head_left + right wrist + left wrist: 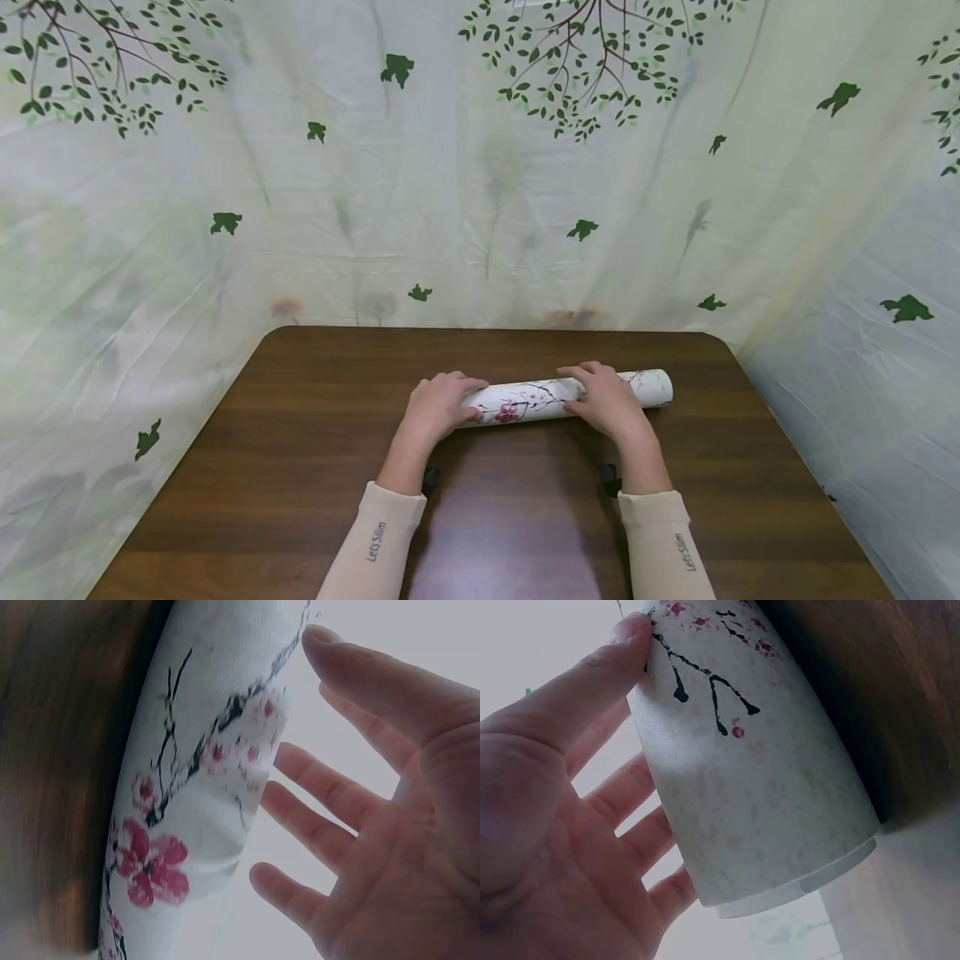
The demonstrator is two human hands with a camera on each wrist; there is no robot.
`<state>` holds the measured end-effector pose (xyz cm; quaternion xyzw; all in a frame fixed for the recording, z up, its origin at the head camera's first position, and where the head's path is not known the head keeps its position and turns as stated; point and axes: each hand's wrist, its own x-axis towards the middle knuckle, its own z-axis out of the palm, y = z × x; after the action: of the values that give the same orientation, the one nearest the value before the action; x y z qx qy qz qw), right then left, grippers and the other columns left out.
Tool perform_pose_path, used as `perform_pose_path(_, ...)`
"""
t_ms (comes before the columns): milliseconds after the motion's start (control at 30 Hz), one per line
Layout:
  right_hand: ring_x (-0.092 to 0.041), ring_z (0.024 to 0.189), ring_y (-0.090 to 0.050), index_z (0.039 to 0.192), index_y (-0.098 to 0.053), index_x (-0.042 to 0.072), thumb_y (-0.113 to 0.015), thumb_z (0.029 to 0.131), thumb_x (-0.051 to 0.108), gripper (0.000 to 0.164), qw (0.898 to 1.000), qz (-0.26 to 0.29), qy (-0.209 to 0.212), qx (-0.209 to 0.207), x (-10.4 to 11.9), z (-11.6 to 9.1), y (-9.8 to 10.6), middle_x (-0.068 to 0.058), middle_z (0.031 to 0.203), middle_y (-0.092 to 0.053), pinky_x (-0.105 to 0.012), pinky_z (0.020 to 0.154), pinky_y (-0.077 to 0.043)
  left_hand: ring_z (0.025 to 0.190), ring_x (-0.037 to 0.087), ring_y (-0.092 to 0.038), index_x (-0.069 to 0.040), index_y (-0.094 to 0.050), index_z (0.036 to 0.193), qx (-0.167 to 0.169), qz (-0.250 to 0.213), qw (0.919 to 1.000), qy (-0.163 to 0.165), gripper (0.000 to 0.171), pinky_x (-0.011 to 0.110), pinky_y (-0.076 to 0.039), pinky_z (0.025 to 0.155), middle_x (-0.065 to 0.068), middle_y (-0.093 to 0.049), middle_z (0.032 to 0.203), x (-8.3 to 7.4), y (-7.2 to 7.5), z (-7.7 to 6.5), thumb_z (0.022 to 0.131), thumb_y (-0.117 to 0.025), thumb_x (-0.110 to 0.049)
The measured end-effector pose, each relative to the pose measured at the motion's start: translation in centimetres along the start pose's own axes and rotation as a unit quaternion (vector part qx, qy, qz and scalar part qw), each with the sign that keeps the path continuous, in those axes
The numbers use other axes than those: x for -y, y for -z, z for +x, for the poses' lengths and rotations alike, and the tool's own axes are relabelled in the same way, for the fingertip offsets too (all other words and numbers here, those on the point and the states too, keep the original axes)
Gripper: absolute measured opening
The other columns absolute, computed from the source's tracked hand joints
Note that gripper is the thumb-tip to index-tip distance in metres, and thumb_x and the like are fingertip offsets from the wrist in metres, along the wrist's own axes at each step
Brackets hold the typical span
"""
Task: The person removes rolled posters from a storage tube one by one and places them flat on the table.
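Left hand (441,402) holds one end of a white, blossom-printed roll (536,400), thumb along the near side and fingers passing behind it; the right hand (604,398) straddles the roll nearer its other end, fingers spread and nearly straight, thumb tip at the edge. How firmly that right hand bears on it I cannot tell.

The roll lies crosswise over the brown counter (510,517), toward the back edge, its right end sticking out past the hand. Whether it rests along its full length or is partly lifted is not clear.

Its round shape is probably the main hazard: a light, uneven push could send it turning away toward that back edge, or swing it askew if only the left end is held. The layers might slip too — an inner layer (840,868) pokes slightly out of the left end, so a sideways pull could draw the roll out like a telescope. A dent or crease (217,866) shows by the right hand's fingers; squeezing harder there would likely deepen it. No free edge is visible, so sudden unwinding — if nothing fastens the roll — seems possible once both hands slacken.
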<state>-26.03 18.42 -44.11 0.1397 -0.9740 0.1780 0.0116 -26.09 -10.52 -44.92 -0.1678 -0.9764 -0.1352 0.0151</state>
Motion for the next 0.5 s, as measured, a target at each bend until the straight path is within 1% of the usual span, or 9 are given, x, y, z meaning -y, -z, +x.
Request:
perform_pose_path(167,-0.046,0.139,-0.053,0.148,-0.063,0.018,-0.079,0.095,0.025,0.056,1.0,-0.006,0.008,0.0,0.5,0.3,-0.2,-0.021,0.147,-0.06,-0.066,0.111,-0.044,0.123,0.032,-0.068,-0.029,-0.073,0.137,-0.001,0.001,1.0,-0.001,0.047,0.052,-0.052,0.099,0.005,-0.074,0.134,-0.5,-0.2,0.2,0.091,-0.084,-0.037)
perform_pose_path(500,-0.044,0.139,-0.053,0.148,-0.063,0.02,-0.08,0.095,0.025,0.056,1.0,-0.011,0.007,0.002,1.0,0.4,-0.7,-0.018,0.147,-0.061,-0.065,0.112,-0.044,0.121,0.031,-0.068,-0.03,-0.072,0.137,-0.009,0.004,0.9999,-0.008,0.048,0.05,-0.052,0.097,0.003,-0.074,0.132,-1.2,-0.9,0.3,0.091,-0.083,-0.039)
